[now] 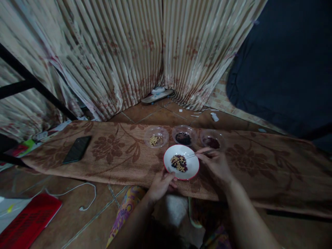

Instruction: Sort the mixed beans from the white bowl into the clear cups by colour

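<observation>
A white bowl with a red rim [193, 169] stands near the front edge of the cloth-covered bench, holding a mix of yellowish and dark beans [178, 163]. My left hand [162, 183] grips its near left rim, thumb on top. In my right hand [214, 162] is a pair of thin metal tweezers [192, 156], pinched between the fingers, tips over the bowl's right inside. Behind the bowl sit three clear plastic bowls in a row: the left bowl [166, 138] with yellow beans, the middle bowl [183, 129] with black ones, the right bowl [207, 134] with dark red ones.
A dark phone [77, 149] lies on the patterned brown cloth [135, 169] to the left. Striped curtains [116, 52] hang behind. White scraps [214, 117] and a sandal [157, 95] are on the tiled floor. A white cable [94, 193] and a red item [33, 221] lie lower left.
</observation>
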A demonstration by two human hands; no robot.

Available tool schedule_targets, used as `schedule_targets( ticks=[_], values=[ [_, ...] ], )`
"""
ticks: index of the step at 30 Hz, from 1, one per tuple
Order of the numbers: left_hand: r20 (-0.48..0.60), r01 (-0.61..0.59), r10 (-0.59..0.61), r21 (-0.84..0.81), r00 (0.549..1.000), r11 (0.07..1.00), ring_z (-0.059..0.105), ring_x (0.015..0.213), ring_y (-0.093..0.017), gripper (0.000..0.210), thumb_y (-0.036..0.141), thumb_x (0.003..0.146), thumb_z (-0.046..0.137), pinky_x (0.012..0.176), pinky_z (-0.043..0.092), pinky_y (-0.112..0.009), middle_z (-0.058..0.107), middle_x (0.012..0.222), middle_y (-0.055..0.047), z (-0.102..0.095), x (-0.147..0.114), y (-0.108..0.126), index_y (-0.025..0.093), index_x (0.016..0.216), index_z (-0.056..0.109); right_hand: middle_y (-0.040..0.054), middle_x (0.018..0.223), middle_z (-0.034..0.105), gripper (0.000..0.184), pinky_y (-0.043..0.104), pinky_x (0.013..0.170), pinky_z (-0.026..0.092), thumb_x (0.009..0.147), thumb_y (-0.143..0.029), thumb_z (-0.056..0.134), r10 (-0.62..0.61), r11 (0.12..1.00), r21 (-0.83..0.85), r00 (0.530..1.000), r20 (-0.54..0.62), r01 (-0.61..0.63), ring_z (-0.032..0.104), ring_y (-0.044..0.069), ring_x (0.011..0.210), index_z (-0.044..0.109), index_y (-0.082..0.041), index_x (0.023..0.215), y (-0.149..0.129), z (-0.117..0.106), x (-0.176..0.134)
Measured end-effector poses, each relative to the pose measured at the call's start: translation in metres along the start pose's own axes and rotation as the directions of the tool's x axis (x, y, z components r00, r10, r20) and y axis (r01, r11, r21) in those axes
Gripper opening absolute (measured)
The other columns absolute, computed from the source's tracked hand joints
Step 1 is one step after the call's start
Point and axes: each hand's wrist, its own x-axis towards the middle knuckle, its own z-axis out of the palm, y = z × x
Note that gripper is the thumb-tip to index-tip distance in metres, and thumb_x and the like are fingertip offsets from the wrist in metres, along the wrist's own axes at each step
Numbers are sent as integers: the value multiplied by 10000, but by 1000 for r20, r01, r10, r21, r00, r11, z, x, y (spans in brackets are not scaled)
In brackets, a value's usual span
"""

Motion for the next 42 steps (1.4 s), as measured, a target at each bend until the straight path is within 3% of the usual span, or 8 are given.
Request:
schedule_targets(
  ticks=[5, 17, 26, 33, 38, 42],
  values=[
    [7, -2, 2, -15, 1000, 1000, 600, 492, -107, 392, 449, 752, 585, 405, 410, -175, 655, 780, -50, 1, 2, -2, 138, 983, 524, 53, 800, 701, 244, 307, 663, 477, 730, -406, 659, -1, 996, -89, 992, 124, 12, 623, 192, 727, 698, -177, 805, 8, 10, 4],
    [21, -21, 22, -18, 1000, 1000, 599, 479, -108, 426, 457, 754, 589, 390, 413, -168, 646, 747, -42, 0, 5, -6, 134, 1022, 516, 52, 797, 702, 270, 273, 568, 455, 746, -437, 632, 16, 986, -164, 989, 146, 8, 607, 175, 658, 691, -177, 783, 14, 15, 3],
    [6, -1, 1, -26, 1000, 1000, 600, 477, -103, 415, 466, 743, 611, 392, 402, -161, 652, 742, -39, 1, 3, -4, 139, 988, 539, 51, 781, 699, 266, 315, 662, 480, 762, -433, 617, 4, 981, -192, 987, 163, 28, 622, 208, 750, 686, -183, 823, 18, 16, 3],
    [2, 1, -1, -38, 1000, 999, 598, 471, -104, 442, 468, 738, 609, 396, 408, -166, 649, 745, -39, 1, 4, -5, 140, 1018, 517, 53, 803, 703, 259, 296, 640, 472, 744, -431, 638, 9, 987, -162, 989, 146, 15, 620, 199, 736, 693, -182, 791, 12, 15, 2],
    [4, -3, 3, -32, 1000, 999, 593, 474, -109, 423, 469, 731, 604, 402, 410, -179, 651, 736, -44, 1, 5, -5, 134, 977, 528, 42, 763, 687, 230, 273, 599, 460, 744, -402, 642, -36, 997, -65, 999, 13, 36, 600, 169, 668, 691, -178, 760, -3, 13, 5],
    [10, -8, 8, -23, 1000, 1000, 595, 477, -115, 446, 465, 727, 603, 408, 416, -186, 652, 733, -37, 0, 4, -3, 141, 1021, 518, -1, 586, 612, 224, 241, 473, 393, 706, -389, 668, -63, 998, -43, 966, -252, 53, 501, 119, 492, 673, -166, 731, -5, 11, 22]
  ],
)
